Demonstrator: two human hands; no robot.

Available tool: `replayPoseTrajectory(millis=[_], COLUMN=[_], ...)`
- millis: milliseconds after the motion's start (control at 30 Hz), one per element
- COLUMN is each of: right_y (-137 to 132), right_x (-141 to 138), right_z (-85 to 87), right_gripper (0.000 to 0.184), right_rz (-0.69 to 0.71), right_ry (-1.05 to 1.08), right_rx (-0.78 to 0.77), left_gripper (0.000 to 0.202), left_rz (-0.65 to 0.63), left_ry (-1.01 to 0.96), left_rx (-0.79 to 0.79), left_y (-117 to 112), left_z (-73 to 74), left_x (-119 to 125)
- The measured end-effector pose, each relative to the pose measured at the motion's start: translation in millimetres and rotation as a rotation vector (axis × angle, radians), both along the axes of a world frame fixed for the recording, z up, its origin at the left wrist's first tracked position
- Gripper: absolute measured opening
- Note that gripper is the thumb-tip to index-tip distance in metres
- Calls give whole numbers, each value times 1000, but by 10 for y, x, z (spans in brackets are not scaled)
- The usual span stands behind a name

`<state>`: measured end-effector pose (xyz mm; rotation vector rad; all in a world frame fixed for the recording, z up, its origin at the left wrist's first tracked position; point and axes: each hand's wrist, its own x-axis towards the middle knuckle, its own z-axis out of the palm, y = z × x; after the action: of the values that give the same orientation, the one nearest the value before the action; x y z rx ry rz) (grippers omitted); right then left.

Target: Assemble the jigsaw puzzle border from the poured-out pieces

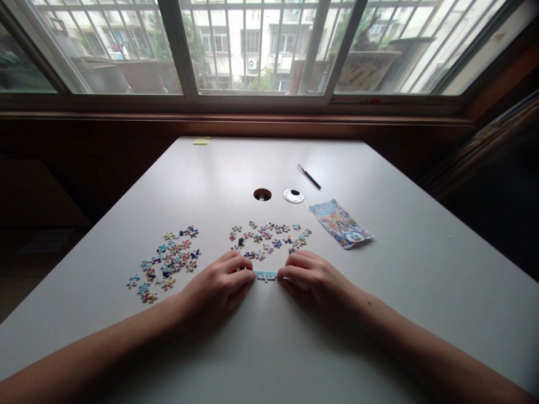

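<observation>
A short strip of joined light-blue jigsaw pieces lies on the white table between my two hands. My left hand is closed, its fingertips pinching the strip's left end. At the right end, my right hand is closed in the same way, fingers curled and thumb side hidden. Just beyond the hands is a loose group of jigsaw pieces in mixed colours. A denser heap of jigsaw pieces spreads out to the left of my left hand.
A colourful picture sheet lies right of the pieces. Farther back are a black pen, a silver grommet cover and a round cable hole in the table. A yellow sticky note is at the far edge, below the windows.
</observation>
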<state>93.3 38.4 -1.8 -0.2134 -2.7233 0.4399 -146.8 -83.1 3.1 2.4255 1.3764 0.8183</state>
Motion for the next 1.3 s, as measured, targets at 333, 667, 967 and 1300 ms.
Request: replayPoseTrajectory(millis=[333, 667, 967, 1300], right_y=[-2, 55, 506, 582], right_x=[-1, 29, 101, 65], right_z=[-8, 17, -81, -122], right_gripper=[14, 21, 17, 18], right_rz=[-2, -393, -668, -652], right_ry=[-4, 286, 192, 101], right_rx=[-38, -145, 38, 119], left_gripper=[17, 18, 18, 17], left_rz=[8, 1, -4, 3], left_ry=[32, 34, 27, 35], left_rx=[5, 16, 28, 28], left_y=[-6, 0, 3, 8], left_z=[-6, -20, -18, -20], left_x=[-3, -8, -6, -1])
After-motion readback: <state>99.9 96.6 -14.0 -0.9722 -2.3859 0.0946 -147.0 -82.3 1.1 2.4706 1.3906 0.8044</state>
